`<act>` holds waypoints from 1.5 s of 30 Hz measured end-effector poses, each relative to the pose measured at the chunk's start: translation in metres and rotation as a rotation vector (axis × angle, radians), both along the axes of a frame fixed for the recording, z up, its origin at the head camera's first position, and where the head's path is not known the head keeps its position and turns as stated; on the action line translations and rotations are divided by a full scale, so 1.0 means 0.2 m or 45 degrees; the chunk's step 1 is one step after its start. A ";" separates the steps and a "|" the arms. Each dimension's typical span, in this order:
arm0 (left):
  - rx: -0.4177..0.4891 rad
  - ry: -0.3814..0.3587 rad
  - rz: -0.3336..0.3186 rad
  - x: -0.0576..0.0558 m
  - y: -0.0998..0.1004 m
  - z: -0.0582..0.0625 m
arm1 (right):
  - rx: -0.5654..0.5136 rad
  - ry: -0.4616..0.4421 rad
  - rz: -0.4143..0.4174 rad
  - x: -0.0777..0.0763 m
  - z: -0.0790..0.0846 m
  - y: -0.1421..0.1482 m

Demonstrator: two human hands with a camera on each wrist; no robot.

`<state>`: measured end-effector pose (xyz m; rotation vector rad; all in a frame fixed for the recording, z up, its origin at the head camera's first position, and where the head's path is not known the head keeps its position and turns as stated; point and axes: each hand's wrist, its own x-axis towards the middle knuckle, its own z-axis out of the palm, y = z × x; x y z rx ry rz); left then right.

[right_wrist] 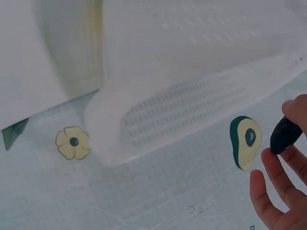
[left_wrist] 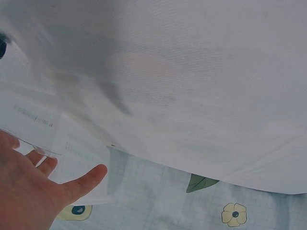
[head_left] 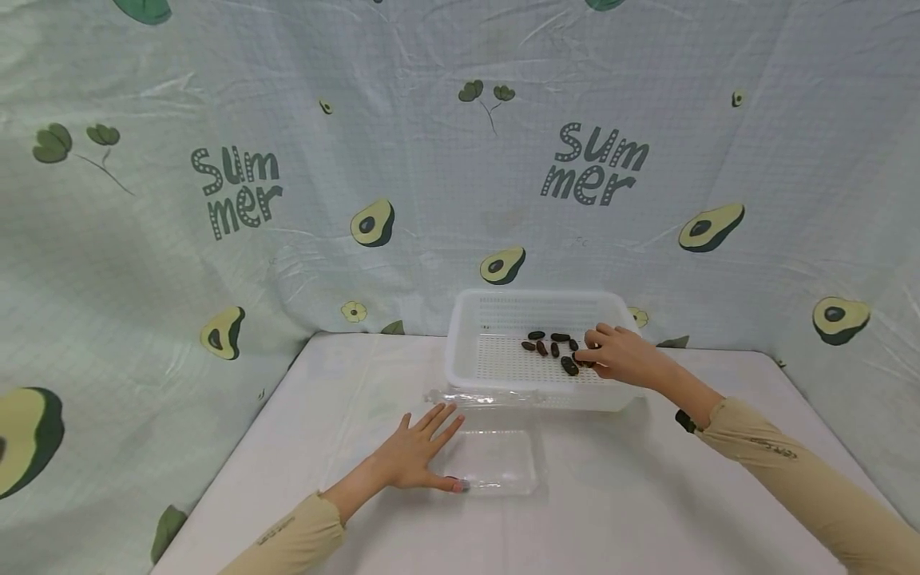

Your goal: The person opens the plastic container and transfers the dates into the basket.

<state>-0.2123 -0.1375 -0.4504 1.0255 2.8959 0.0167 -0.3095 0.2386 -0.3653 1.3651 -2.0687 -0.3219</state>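
Note:
My right hand (head_left: 624,356) is over the right side of a white plastic basket (head_left: 456,343) with a slotted floor. In the right wrist view, its thumb and fingers pinch a dark, oval date (right_wrist: 285,136). Several more dates (head_left: 569,366), dark brown to black, lie scattered on the basket floor. Nearer to me, a clear plastic box (head_left: 501,459) stands with its lid raised at the back. At that box's left side my left hand (head_left: 411,455) spreads its fingers, the thumb reaching along the front edge. The left wrist view also shows these fingers straight and apart.
The white-covered table (head_left: 618,511) carries the basket at its back edge, with the box just in front. A pale curtain (head_left: 431,160) printed with avocados and lettering hangs behind and at both sides.

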 end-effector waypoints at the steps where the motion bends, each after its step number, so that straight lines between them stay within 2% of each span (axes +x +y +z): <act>1: 0.001 0.001 0.001 0.00 0.00 0.00 | -0.003 -0.001 -0.015 -0.02 0.01 0.00; 10: -0.003 0.002 0.002 0.00 0.00 0.00 | -0.019 -0.093 -0.148 -0.18 0.06 -0.07; 16: -0.003 -0.010 0.002 0.00 0.00 0.00 | -0.050 -0.071 -0.211 -0.27 0.07 -0.12; 22: 0.011 -0.028 -0.006 0.01 0.00 0.01 | -0.047 -0.137 -0.341 -0.34 0.08 -0.16; 26: 0.002 -0.024 -0.002 0.00 0.00 0.01 | -0.040 -0.183 -0.399 -0.36 0.08 -0.18; 36: 0.002 -0.038 0.010 0.01 0.01 0.01 | -0.012 -0.210 -0.453 -0.38 0.07 -0.18; 45: -0.014 -0.013 0.008 0.00 0.00 0.01 | -0.016 -0.258 -0.462 -0.37 0.08 -0.18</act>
